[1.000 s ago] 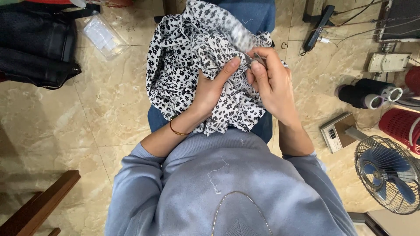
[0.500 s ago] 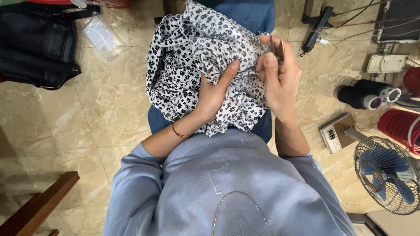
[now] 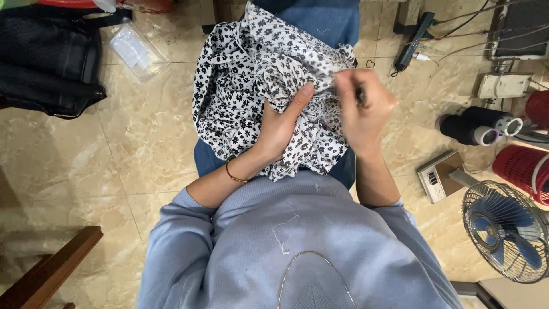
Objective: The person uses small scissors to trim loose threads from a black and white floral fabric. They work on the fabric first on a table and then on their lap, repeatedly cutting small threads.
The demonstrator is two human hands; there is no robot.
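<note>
A white cloth with small black flowers lies bunched on my lap. My left hand grips a fold of it near the middle, thumb pointing up. My right hand is blurred, fingers pinched together beside the cloth's right edge; it seems to hold a thin dark tool, too blurred to name. A thin bracelet circles my left wrist.
A black bag and a clear plastic packet lie on the tiled floor at the left. At the right are dark thread cones, a red basket, a small fan, a power strip and a small grey device.
My right hand has pulled away from the cloth, up and to the right. My left hand has kept its grip on the cloth.
</note>
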